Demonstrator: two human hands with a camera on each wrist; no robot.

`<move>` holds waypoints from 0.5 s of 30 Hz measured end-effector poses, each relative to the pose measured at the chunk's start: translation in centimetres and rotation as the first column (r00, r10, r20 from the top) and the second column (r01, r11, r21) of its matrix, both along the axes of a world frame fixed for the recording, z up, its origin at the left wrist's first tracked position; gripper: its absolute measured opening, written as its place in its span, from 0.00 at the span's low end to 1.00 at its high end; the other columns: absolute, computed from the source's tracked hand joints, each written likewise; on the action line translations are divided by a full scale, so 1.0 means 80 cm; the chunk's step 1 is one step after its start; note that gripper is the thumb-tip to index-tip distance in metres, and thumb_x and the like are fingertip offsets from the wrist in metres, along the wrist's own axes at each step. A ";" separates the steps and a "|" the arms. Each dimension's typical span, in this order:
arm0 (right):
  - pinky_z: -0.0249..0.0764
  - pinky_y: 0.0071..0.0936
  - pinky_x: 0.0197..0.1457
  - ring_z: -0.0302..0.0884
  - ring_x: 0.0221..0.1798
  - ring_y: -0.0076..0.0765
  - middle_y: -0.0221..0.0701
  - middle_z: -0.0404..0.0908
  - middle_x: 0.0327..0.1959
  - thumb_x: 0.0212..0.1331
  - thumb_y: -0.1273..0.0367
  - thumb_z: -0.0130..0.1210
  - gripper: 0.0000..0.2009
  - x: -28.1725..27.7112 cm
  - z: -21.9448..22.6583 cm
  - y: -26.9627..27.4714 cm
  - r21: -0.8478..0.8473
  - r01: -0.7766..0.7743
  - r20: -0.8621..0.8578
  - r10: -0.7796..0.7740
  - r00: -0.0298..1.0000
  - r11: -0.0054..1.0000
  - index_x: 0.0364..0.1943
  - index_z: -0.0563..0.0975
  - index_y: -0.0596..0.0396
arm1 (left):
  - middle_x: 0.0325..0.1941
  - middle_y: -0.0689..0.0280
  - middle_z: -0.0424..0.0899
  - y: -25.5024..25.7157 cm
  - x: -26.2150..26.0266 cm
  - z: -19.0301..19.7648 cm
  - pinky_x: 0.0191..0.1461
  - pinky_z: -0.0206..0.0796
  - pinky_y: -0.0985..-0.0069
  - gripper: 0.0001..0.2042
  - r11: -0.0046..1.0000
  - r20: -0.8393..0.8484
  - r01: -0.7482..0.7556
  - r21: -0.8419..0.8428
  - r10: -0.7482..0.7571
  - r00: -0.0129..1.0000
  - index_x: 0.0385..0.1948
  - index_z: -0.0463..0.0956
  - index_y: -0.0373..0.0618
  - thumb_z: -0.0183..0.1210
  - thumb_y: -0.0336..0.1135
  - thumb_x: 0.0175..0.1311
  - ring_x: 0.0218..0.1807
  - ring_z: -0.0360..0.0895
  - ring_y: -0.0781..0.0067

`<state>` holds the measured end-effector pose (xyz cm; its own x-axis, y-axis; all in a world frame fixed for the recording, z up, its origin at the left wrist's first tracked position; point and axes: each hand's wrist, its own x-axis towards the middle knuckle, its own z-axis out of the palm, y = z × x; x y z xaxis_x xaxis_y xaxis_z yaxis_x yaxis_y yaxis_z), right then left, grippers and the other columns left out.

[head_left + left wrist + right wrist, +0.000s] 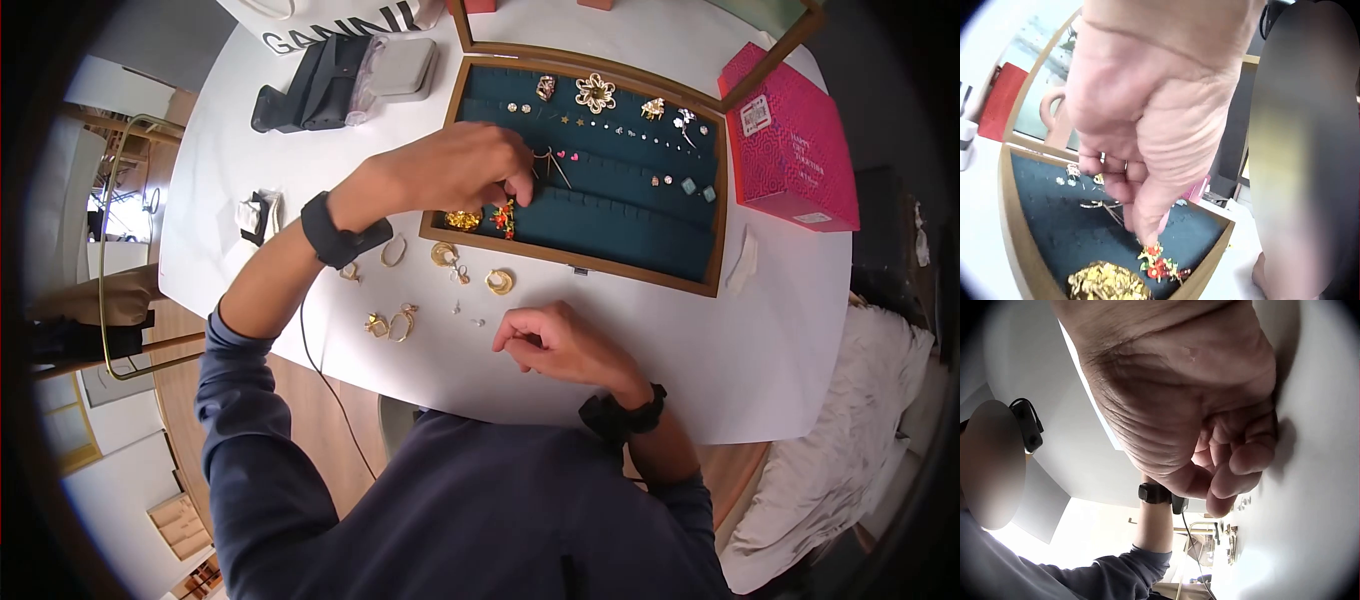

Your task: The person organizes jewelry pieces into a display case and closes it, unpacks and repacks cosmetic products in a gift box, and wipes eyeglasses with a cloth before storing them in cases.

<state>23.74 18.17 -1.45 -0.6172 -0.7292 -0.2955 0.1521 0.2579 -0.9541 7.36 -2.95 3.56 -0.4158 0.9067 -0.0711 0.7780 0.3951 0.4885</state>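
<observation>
The left hand (pixel 452 172) reaches over the left part of a wooden jewelry box (pixel 620 215) lined in dark teal. In the left wrist view its thumb and fingertips pinch a red and green flower earring (pixel 1155 265) near the lining, beside a gold textured piece (pixel 1110 281). Thin bar-like earrings (pixel 555 168) lie just past the fingers. Resting on the white table, the right hand (pixel 565 345) has loosely curled fingers and nothing visible in them; small studs (pixel 477 322) lie to its left.
Gold hoops (pixel 500 281) and other earrings (pixel 402 322) lie in front of the box. A pink box (pixel 795 145) stands to its right. Black cases (pixel 325 85), a grey case (pixel 403 68) and a white bag (pixel 320 22) are at the back left. The box's lid stands raised.
</observation>
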 end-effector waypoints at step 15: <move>0.76 0.26 0.34 0.83 0.27 0.27 0.34 0.83 0.23 0.65 0.74 0.52 0.08 -0.001 0.000 0.001 -0.016 0.003 -0.002 -0.003 1.000 1.000 0.39 0.82 0.62 | 0.43 0.68 0.81 -0.008 0.018 -0.007 0.59 0.65 0.63 0.10 0.993 -0.114 0.109 0.041 -0.103 0.988 0.35 0.89 0.47 0.70 0.25 0.49 0.53 0.75 0.62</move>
<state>23.67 18.25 -1.44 -0.6201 -0.7319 -0.2824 0.1513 0.2417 -0.9585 8.81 -3.59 2.98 -0.3201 0.9473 0.0138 0.8650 0.2863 0.4120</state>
